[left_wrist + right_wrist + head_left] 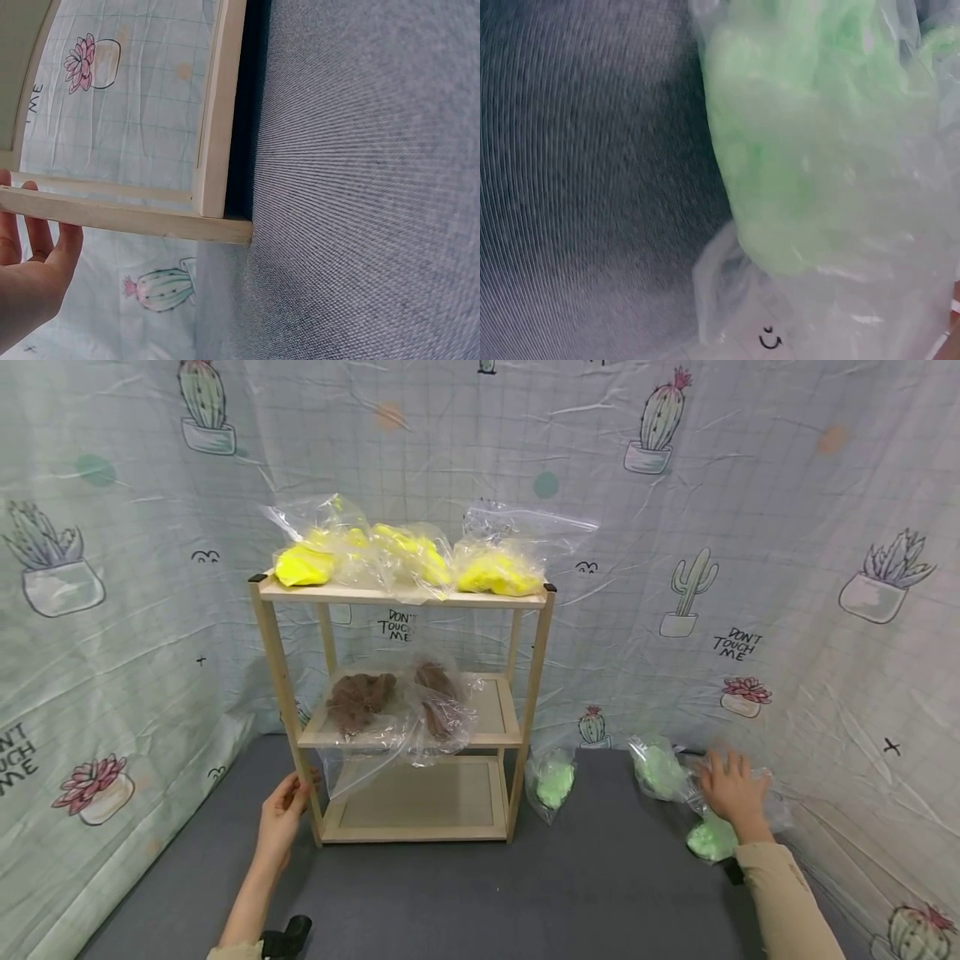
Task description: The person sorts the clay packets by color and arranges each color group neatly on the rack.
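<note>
At the lower part of the wooden shelf's front left post (281, 685), my left hand (283, 814) grips the wood; in the left wrist view the fingers (66, 251) lie round the same post (112, 215). On the right, my right hand (735, 789) reaches over clear plastic bags of light green stuff, its fingers extended and spread on the plastic. One green bag (711, 839) lies just below this hand and another green bag (662, 768) just left of it. A green bag (780, 150) fills much of the right wrist view, which hides most of the hand.
Bags of yellow stuff (495, 570) sit along the shelf's top board. Two bags of brown stuff (360, 700) lie on the middle board, their plastic hanging over the front edge. Another green bag (555, 783) lies beside the shelf on the grey tabletop (480, 902). Printed cloth (465, 435) surrounds the table.
</note>
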Action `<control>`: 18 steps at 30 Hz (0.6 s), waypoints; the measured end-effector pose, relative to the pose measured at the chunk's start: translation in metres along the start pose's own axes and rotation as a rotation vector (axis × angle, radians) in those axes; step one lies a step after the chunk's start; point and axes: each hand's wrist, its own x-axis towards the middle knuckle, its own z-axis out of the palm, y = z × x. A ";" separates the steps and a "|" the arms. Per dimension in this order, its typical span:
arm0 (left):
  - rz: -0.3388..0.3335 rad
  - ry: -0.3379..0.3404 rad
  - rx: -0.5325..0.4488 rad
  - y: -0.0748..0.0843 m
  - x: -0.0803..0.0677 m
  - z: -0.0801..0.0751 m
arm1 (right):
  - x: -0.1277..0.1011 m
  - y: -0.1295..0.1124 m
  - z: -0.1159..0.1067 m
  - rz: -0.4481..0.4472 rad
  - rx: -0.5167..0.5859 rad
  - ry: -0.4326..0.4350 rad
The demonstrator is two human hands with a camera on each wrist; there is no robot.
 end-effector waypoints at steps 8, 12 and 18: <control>-0.001 -0.007 -0.007 0.002 0.000 0.002 | -0.008 0.004 0.006 0.118 0.037 -0.164; -0.004 0.004 -0.017 0.002 0.000 0.002 | -0.010 0.009 0.008 0.131 0.015 -0.204; 0.003 0.005 -0.011 0.003 0.000 0.002 | -0.009 0.012 0.011 0.115 0.002 -0.236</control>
